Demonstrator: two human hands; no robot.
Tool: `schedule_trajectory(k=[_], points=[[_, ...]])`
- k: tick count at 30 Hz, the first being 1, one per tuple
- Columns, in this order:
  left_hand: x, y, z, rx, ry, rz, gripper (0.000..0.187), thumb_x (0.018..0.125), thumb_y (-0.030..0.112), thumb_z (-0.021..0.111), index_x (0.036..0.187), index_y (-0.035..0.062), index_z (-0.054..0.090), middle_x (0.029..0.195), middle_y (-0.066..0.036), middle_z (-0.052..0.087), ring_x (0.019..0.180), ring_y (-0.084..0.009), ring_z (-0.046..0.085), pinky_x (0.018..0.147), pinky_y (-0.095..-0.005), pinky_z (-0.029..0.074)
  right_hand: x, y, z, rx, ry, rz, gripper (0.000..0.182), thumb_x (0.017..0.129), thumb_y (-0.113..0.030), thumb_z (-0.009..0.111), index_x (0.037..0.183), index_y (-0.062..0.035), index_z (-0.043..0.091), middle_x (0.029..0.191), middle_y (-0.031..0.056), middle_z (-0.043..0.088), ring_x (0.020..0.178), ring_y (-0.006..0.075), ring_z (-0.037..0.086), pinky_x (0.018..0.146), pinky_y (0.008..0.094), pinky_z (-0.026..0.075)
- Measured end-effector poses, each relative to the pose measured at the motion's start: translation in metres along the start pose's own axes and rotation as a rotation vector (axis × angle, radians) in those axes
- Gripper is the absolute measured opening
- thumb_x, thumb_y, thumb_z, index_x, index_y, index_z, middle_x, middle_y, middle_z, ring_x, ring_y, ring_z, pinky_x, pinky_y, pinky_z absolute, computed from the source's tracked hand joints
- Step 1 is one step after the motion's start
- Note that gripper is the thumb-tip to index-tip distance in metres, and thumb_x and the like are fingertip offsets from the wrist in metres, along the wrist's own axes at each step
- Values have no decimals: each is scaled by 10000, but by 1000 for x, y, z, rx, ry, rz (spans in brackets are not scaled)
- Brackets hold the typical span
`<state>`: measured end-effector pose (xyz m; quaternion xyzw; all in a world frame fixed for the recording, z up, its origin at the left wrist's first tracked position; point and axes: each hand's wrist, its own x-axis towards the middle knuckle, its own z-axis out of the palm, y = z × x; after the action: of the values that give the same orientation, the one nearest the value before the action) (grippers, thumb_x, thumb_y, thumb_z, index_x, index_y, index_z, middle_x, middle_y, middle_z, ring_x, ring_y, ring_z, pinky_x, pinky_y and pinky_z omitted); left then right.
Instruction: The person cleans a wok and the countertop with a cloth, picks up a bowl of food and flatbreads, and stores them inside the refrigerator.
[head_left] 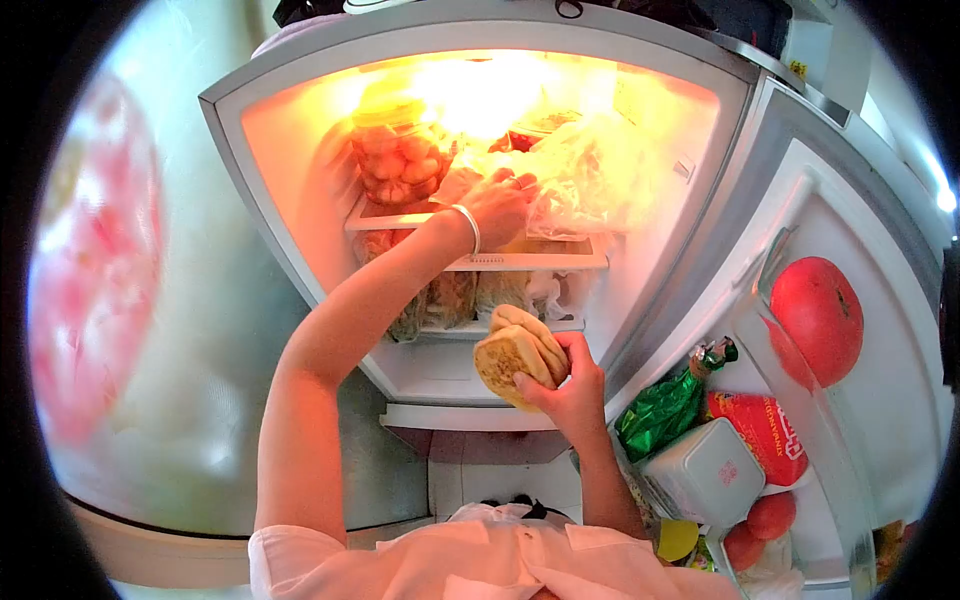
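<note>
My left hand (pixel 495 207), with a white bracelet at its wrist, reaches into the lit refrigerator at the top shelf (pixel 540 262). Its fingers are bent at the edge of a crumpled clear plastic bag (pixel 580 185); what they hold, if anything, is hidden in the glare. Left of it stands a jar of round items (pixel 397 165). In front of the lower shelves my right hand (pixel 570 395) grips a few flat, round, browned breads (pixel 515 362) between thumb and fingers.
The open door (pixel 900 400) on the right bears a large red round fruit (pixel 817 320), a green bottle (pixel 662 415), a red package (pixel 765 440) and a white box (pixel 705 475). Bagged food (pixel 452 298) lies on the lower shelf. A glossy floral panel (pixel 100 260) stands at the left.
</note>
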<state>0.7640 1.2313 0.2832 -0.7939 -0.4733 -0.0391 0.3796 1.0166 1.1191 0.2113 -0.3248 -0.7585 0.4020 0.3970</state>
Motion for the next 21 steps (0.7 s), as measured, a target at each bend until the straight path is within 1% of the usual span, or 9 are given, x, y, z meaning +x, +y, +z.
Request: schedule_trajectory(k=[2,4,6,7,9,12,14,19,21], points=[[4,-5,-11,-55,-69,36,266,805,110,494,1043,104,613,1046,-159,590,973,-285,571,807,-376,464,3,4,4,-2,-19,-15,449,665,-180,758,1009,-28,513,922,94,636,839,157,623,737,297,501],[25,-23,-41,-106,-384,-231,250,810,104,479,1010,104,628,968,-133,629,865,-267,624,744,-333,489,5,3,5,2,-26,-29,449,664,-181,759,1008,-28,514,913,88,634,831,149,619,731,290,500],[30,-52,-28,-605,357,-497,158,796,84,527,884,84,658,838,-96,674,718,-221,651,658,-320,510,7,1,6,2,-35,-40,449,663,-181,761,1006,-29,514,904,82,633,822,140,616,725,282,499],[36,-63,-27,-787,452,-737,149,787,73,542,876,89,661,838,-103,678,719,-207,653,658,-321,515,8,0,6,28,-36,-50,446,665,-180,759,1005,-29,514,895,79,631,810,133,612,718,274,498],[51,-98,14,-395,777,-826,182,770,165,623,920,63,641,752,-87,657,708,-187,646,640,-298,522,10,0,6,47,-38,-61,442,667,-179,757,1004,-29,513,886,75,630,798,127,608,711,266,497],[66,-112,42,-713,725,-1042,294,779,272,669,971,53,638,732,-53,635,657,-141,604,598,-270,504,12,0,7,100,-32,-62,432,668,-176,754,995,-26,515,880,68,625,792,118,601,711,257,494],[53,-103,14,-1040,226,-1006,376,778,350,689,990,43,644,754,-28,620,628,-99,550,571,-238,478,12,-6,3,84,-72,-40,428,673,-151,746,1005,-22,508,897,70,618,812,119,599,721,260,494],[14,-89,-35,-1185,750,-882,157,869,157,547,915,76,674,853,-29,645,626,-111,562,615,-237,487,20,-1,5,281,-40,-33,438,680,-174,744,1007,-23,494,890,82,615,817,139,607,729,280,503],[-16,-84,-52,-1188,705,-910,153,900,109,506,956,70,644,964,7,631,744,-81,556,691,-228,490,27,-2,11,398,-36,-15,423,688,-159,734,1005,-19,492,906,72,604,835,129,594,740,274,497]])
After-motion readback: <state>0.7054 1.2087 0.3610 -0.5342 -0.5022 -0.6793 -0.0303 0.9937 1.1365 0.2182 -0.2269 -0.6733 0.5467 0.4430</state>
